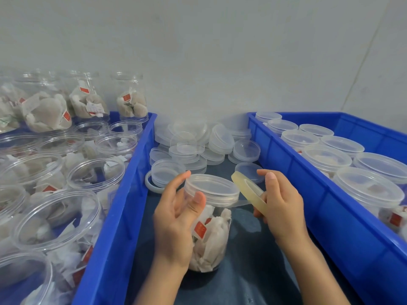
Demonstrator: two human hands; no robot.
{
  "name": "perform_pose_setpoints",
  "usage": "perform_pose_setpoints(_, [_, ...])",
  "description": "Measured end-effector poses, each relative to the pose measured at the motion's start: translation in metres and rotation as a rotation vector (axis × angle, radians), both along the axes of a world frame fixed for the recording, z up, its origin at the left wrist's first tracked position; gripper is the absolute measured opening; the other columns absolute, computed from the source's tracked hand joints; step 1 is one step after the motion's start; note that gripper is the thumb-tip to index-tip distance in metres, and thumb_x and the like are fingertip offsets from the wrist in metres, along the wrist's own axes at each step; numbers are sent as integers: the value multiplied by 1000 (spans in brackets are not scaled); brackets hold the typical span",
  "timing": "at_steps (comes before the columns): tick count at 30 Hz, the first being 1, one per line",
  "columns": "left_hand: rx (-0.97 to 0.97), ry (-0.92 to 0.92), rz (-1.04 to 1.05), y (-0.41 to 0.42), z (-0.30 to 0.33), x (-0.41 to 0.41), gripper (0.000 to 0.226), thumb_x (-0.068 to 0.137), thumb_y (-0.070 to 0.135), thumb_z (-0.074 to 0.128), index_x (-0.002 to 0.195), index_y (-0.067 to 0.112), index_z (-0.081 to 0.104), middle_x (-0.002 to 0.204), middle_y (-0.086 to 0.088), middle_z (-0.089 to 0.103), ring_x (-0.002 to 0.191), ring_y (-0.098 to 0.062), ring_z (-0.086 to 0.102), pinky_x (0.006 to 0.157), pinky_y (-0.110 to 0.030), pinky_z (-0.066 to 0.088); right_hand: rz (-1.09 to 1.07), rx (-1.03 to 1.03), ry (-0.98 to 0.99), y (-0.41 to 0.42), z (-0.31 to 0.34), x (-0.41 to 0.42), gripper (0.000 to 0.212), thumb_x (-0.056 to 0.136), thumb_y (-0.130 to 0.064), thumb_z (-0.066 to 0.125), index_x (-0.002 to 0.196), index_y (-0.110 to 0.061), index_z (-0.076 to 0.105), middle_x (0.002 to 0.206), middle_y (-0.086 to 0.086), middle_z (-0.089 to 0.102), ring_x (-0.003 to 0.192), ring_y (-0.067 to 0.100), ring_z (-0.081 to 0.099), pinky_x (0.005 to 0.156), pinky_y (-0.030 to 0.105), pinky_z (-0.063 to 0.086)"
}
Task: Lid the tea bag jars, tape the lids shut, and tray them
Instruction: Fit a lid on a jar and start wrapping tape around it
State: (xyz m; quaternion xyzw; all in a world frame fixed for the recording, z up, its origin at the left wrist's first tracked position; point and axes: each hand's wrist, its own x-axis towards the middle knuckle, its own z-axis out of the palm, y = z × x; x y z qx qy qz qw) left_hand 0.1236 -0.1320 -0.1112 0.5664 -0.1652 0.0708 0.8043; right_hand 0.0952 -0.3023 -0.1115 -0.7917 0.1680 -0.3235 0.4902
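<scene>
A clear jar of tea bags [212,236] stands on the dark table between two blue trays, with a clear lid [212,189] on it. My left hand [179,216] holds the jar near its top, thumb pressed just under the lid's rim. My right hand [279,205] grips a roll of clear yellowish tape [250,191]. A strip of tape runs from the roll to the lid's edge on the right side.
The left blue tray [123,205] holds several open jars of tea bags [55,219]. The right blue tray [308,194] holds several lidded jars [367,190]. A heap of loose clear lids [198,146] lies behind the jar, by the white wall.
</scene>
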Motion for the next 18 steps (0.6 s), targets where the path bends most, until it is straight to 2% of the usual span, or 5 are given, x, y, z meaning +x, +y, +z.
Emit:
perform_pose_setpoints(6, [66, -9, -134, -4, 0, -6, 45, 68, 32, 68, 111, 29, 59, 107, 2, 71, 104, -12, 64, 81, -21, 52, -100, -27, 64, 1, -1, 2, 42, 89, -56, 25, 90, -30, 57, 59, -1, 62, 48, 1, 58, 48, 27, 38])
perform_pose_setpoints(8, [111, -18, -239, -6, 1, -9, 46, 70, 29, 66, 115, 28, 56, 110, 1, 69, 106, -13, 63, 87, -25, 51, -93, -22, 64, 0, -3, 3, 51, 91, -55, 25, 91, -18, 60, 61, 3, 61, 57, 7, 59, 56, 32, 44])
perform_pose_setpoints(10, [134, -28, -330, -8, 2, -10, 46, 73, 27, 64, 118, 27, 54, 114, 2, 67, 109, -12, 61, 89, -25, 50, -77, -36, 79, -1, -5, 5, 60, 89, -57, 25, 94, -9, 61, 76, 5, 65, 75, 15, 60, 70, 36, 47])
perform_pose_setpoints(14, [181, -52, -388, -7, 3, -9, 47, 79, 32, 56, 125, 32, 49, 116, 17, 64, 109, 0, 58, 84, -14, 46, -42, -8, 114, 0, -9, 7, 50, 89, -56, 26, 103, -30, 66, 90, -7, 68, 86, 15, 59, 74, 36, 46])
perform_pose_setpoints(18, [299, -45, -323, -7, -2, -6, 60, 75, 64, 53, 131, 54, 33, 124, 35, 50, 120, 15, 42, 91, -8, 36, -62, 13, 99, 3, -9, 8, 36, 89, -50, 30, 90, -31, 60, 80, -12, 64, 78, 9, 58, 67, 35, 45])
